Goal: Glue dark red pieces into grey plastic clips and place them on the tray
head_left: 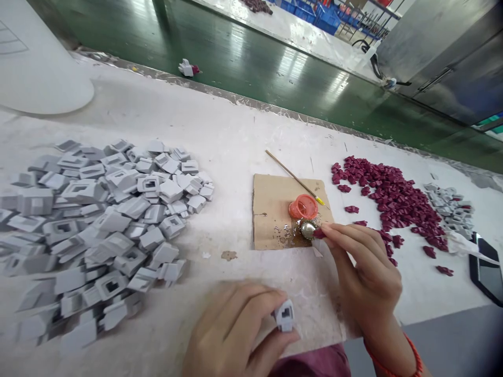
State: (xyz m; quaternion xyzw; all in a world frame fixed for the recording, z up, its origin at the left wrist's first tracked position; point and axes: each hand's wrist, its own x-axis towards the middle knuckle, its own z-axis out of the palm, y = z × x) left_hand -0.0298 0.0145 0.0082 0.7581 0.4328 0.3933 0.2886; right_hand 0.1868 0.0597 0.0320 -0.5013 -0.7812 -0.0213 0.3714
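Observation:
Between the thumb and fingers of my left hand (239,332) is a small grey plastic block (286,315) with a hole in its face, close to the table's front edge. My right hand (365,272) pinches a small maroon plastic piece (319,233). That piece is at the edge of a round shiny metal cap (307,229), which lies on a piece of brown cardboard (271,196). An orange-red cup (303,207) sits just behind the cap, and wet-looking spots surround it. A thin stick with a yellow end (294,177) lies across the cardboard's far edge.
A big heap of grey blocks (118,220) spreads over the left. At right lie a maroon heap (396,199), smaller grey parts (451,209) and a dark phone-like device (487,269). A green conveyor belt (251,57) runs behind, carrying one grey-and-maroon part (188,68).

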